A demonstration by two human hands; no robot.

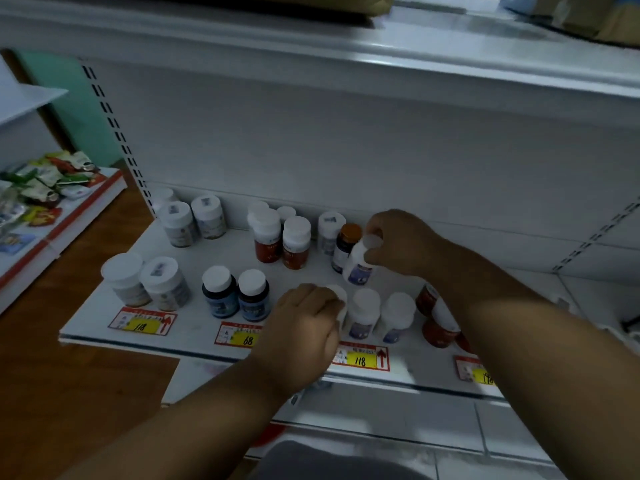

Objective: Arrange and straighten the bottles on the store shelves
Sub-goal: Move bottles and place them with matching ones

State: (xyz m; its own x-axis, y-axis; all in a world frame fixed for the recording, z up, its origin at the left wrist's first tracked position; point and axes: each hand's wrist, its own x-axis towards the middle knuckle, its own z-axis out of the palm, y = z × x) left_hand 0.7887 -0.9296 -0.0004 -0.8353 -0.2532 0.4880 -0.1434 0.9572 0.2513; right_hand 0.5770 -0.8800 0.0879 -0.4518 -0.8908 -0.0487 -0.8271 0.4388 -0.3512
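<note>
left hand (304, 327) grips a white-capped bottle (341, 299) on the shelf (194, 327); right hand (398, 242) fingers pinch a tilted purple-label bottle (360, 265) at frame centre.

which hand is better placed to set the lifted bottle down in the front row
Right. The right hand already grips the tilted white-capped bottle above the front row; the left hand holds another white-capped bottle there.

The light is dim and bluish. A white metal shelving unit (346, 140) fills the view, its slotted upright (114, 129) on the left edge. Left of that upright lies brown wood-look floor (69, 375), a pale green wall (69, 109) behind, and a red-edged neighbouring shelf (52, 233) with snack packets (45, 185).
</note>
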